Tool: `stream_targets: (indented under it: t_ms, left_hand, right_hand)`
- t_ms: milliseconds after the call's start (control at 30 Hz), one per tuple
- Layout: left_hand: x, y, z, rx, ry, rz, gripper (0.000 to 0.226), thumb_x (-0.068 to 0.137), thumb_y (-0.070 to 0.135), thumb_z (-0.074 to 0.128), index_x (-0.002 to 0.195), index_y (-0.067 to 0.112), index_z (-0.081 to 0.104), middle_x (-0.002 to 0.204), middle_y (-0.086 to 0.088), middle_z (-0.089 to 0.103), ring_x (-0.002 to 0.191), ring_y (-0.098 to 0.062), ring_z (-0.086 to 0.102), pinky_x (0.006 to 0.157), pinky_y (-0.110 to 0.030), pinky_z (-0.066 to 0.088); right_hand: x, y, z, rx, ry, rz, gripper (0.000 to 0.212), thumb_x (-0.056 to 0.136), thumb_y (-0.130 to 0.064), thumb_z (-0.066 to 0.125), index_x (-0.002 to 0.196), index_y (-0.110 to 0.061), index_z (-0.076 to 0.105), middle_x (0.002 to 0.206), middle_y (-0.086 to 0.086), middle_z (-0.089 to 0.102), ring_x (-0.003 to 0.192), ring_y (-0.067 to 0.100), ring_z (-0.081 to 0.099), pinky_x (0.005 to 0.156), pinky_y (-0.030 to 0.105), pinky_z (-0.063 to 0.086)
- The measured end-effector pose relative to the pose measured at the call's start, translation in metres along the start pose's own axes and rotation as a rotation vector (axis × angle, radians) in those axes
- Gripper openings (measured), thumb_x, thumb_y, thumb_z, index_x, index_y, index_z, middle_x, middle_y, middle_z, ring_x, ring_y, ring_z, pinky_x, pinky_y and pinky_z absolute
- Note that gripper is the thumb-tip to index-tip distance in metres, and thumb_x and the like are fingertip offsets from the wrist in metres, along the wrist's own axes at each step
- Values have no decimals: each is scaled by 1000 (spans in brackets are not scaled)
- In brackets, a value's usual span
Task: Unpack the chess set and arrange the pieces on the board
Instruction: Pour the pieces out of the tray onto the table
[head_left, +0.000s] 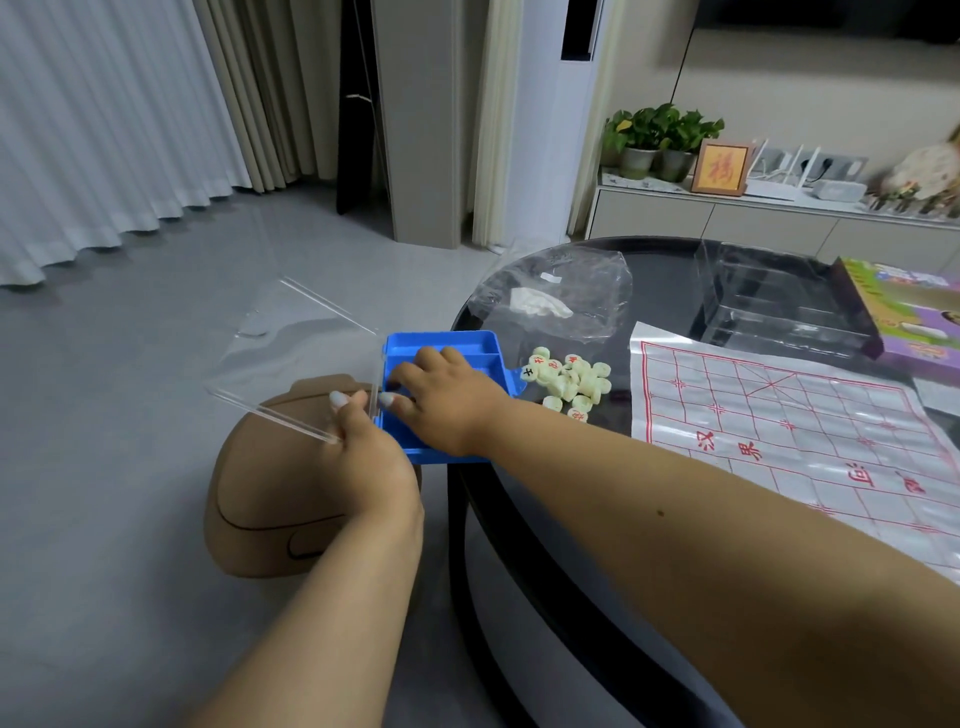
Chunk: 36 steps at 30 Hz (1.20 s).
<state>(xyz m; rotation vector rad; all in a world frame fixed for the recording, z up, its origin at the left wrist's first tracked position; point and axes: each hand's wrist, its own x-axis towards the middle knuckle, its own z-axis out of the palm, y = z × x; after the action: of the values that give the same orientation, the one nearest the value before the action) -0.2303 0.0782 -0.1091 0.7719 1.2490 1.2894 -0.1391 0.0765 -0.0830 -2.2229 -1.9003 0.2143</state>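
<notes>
A blue plastic tray (441, 344) sits at the left edge of the dark round table (670, 260), overhanging it. Its clear hinged lid (291, 353) is swung open to the left over the floor. My left hand (363, 452) pinches the lid's near corner. My right hand (441, 400) lies inside the tray with its fingers spread on the tray floor. A heap of several cream round chess pieces (569, 382) with red and black characters lies on the table just right of the tray. The paper board (779, 421) with red grid lines is spread out at the right.
A crumpled clear bag (561, 291) lies behind the pieces. A clear plastic cover (769, 306) and a purple game box (909, 312) sit at the table's far right. A brown round stool (270, 499) stands on the floor under my left hand.
</notes>
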Motion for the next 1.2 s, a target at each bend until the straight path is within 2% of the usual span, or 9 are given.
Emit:
stream_targets:
  t_ms: [133,267,467,667,767,1000,1100,1200]
  left_hand:
    - [-1,-2,1,-17,35,4,43,98,47,40,102,19,72,84,15,66,85,-5,62,88,-31,51]
    - [-6,-5,4,-43,72,4,45,98,45,41,105,13,71,88,8,69,91,-15,65,87,-31,52]
    - [-10,-4,5,-65,79,16,44,98,44,40,108,14,71,95,5,70,95,-13,64,89,-28,50]
    - [-6,-7,8,-78,85,36,41,99,43,41,107,18,71,90,14,67,92,-5,63,87,-22,47]
    - [-6,-6,7,-69,86,39,40,98,44,40,107,20,71,90,13,67,95,-7,63,85,-22,47]
    - [-9,-5,5,-43,79,35,40,99,43,39,107,21,72,87,16,67,92,-5,62,82,-21,45]
    - [-8,-6,4,-27,71,21,39,99,44,40,104,23,72,85,18,66,90,-5,62,84,-23,46]
    - [-7,-6,3,-17,65,23,41,99,45,39,106,22,72,84,18,65,90,-5,61,87,-26,47]
  right_hand:
    - [2,-2,1,-28,20,-70,48,97,-53,29,126,-21,47,122,4,48,111,25,39,98,40,37]
    - [0,1,-7,-36,-55,-94,47,96,-56,29,123,-22,47,120,4,49,113,24,47,95,40,37]
    - [1,6,-10,-56,-93,-135,49,96,-56,26,125,-21,46,121,3,49,114,23,47,97,40,36]
    - [2,1,-6,37,-49,-48,43,98,-51,29,118,-19,50,121,2,52,114,21,42,92,39,36]
    - [4,-1,-4,42,-42,-27,41,98,-50,30,114,-18,51,120,2,53,114,22,44,88,38,35]
    - [5,-2,-3,34,2,-22,36,98,-50,30,94,-20,49,99,0,58,93,21,54,73,33,35]
    - [5,-2,1,-24,53,-5,35,98,-51,29,86,-22,43,86,-2,50,87,20,51,70,34,37]
    - [2,-3,0,-2,61,-45,34,98,-49,30,84,-21,43,85,-3,47,86,18,45,70,33,33]
